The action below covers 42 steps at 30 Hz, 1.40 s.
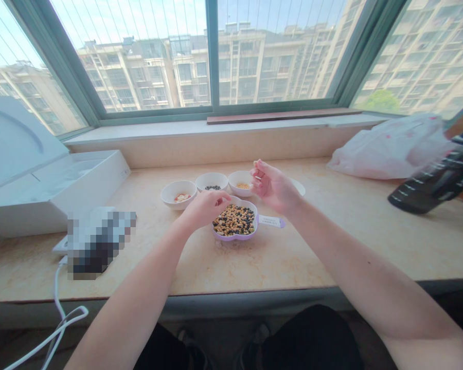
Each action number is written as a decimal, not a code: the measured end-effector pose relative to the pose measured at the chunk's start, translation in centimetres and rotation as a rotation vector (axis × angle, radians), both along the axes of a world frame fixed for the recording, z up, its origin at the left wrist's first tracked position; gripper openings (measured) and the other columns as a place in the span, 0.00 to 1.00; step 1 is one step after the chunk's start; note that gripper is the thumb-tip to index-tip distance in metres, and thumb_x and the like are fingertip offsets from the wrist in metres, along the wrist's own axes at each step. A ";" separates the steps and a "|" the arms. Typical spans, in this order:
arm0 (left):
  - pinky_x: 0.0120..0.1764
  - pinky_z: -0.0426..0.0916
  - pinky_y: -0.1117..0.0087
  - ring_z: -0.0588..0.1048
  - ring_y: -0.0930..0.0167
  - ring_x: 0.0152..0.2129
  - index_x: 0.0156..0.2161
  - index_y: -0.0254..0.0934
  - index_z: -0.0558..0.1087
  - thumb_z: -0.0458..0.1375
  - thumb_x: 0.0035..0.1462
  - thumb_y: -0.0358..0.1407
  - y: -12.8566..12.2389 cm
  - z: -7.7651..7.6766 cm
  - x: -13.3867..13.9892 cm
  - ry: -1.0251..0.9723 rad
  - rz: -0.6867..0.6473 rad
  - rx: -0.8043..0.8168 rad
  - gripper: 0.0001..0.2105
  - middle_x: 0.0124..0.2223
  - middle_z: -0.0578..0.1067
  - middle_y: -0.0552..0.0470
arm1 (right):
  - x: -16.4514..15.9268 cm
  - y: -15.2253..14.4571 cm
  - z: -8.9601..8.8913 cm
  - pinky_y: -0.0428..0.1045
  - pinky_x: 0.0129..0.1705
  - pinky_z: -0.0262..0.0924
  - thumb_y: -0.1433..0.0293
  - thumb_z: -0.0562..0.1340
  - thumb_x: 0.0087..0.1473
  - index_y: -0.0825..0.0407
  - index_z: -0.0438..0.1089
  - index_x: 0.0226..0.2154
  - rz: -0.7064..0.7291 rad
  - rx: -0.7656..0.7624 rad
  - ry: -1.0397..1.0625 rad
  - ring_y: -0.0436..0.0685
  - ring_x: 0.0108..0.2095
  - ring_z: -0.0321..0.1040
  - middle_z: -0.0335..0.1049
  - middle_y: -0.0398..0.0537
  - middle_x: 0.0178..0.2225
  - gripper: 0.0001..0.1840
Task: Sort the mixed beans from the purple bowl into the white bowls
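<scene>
A purple-rimmed, clover-shaped dish with a labelled handle is filled with mixed black and tan beans. Over its left rim, my left hand is closed with bent fingers; whatever it pinches is hidden. My right hand is raised behind the handle, fingertips pinched on a tiny pale thing that looks like a bean. Behind the dish stand three small white bowls: the left bowl holds red and whitish pieces, the middle bowl black beans, the right bowl yellowish ones. A white dish is partly hidden by my right hand.
An open white box stands at the left. In front of it lie a blurred-out item and a white cable. A plastic bag and a tilted dark bottle are at the right. Windows rise behind the stone counter.
</scene>
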<state>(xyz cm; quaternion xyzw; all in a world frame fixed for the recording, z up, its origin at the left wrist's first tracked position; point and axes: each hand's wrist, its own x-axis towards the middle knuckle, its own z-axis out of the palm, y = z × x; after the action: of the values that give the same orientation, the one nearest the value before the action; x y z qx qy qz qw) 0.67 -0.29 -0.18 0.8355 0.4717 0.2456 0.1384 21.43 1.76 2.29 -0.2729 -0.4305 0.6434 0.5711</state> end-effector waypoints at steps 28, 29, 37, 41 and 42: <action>0.34 0.71 0.72 0.76 0.73 0.28 0.44 0.39 0.79 0.59 0.63 0.38 1.1 -0.8 0.1 -0.337 0.000 0.232 0.09 0.35 0.80 0.51 | -0.5 0.1 -2.8 0.48 0.33 0.61 0.62 0.62 0.62 0.50 0.77 0.36 -0.301 0.909 -0.993 0.50 0.28 0.66 0.74 0.45 0.33 0.10; 0.34 0.71 0.72 0.76 0.73 0.28 0.43 0.39 0.80 0.59 0.63 0.37 1.1 -0.8 0.1 -0.344 0.005 0.241 0.08 0.35 0.81 0.51 | -0.6 0.1 -2.8 0.48 0.33 0.61 0.62 0.62 0.62 0.50 0.77 0.36 -0.306 0.914 -0.995 0.50 0.28 0.66 0.74 0.46 0.33 0.10; 0.33 0.68 0.71 0.75 0.72 0.26 0.37 0.38 0.79 0.60 0.62 0.38 0.9 -0.6 0.1 -0.295 0.055 0.266 0.08 0.30 0.80 0.52 | -0.8 0.0 -3.0 0.49 0.33 0.62 0.61 0.63 0.61 0.50 0.77 0.38 -0.314 0.843 -1.019 0.52 0.29 0.67 0.75 0.47 0.33 0.11; 0.35 0.67 0.70 0.75 0.72 0.26 0.35 0.38 0.79 0.59 0.61 0.38 1.5 0.1 -1.2 -0.256 0.212 0.272 0.08 0.30 0.80 0.52 | -0.7 0.0 -2.8 0.50 0.34 0.63 0.63 0.62 0.61 0.51 0.77 0.38 -0.306 0.786 -1.066 0.52 0.29 0.68 0.76 0.48 0.35 0.10; 0.35 0.68 0.70 0.75 0.71 0.27 0.36 0.38 0.79 0.59 0.62 0.39 1.7 0.4 -1.8 -0.246 0.268 0.255 0.09 0.30 0.80 0.52 | -0.7 -0.1 -2.8 0.50 0.34 0.62 0.64 0.62 0.61 0.51 0.77 0.37 -0.297 0.776 -1.085 0.52 0.28 0.67 0.76 0.48 0.35 0.10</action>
<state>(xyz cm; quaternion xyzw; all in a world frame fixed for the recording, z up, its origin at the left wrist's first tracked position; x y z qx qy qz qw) -1.10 1.45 0.18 0.7397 0.5234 0.4195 0.0542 20.73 1.70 -0.50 -0.3886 -0.8132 0.1295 0.4135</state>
